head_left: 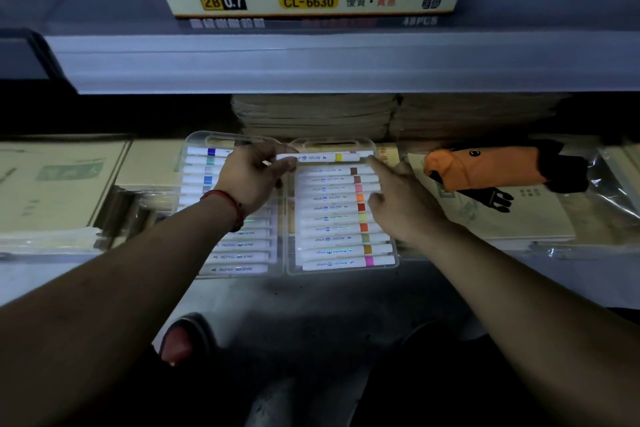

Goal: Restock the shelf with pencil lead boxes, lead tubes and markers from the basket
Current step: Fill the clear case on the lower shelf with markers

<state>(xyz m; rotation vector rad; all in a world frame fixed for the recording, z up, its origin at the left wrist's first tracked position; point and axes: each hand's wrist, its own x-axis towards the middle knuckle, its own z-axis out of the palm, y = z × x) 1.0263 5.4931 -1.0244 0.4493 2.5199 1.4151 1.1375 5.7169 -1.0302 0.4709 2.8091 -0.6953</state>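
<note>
Head view: left grip (252, 177) pinches marker (332, 157) by its left end. Its long axis runs left-right, parallel to the case (394, 265) rows. Right grip (401, 199) is loose, index touching the right end.

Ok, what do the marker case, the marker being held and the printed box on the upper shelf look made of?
Marker case: clear rigid plastic, glossy; the markers show through it. Held marker: probably plastic, smooth white barrel with a yellow band. Printed box: likely cardboard, flat printed faces and crisp edges; its finish is blurred.
</note>
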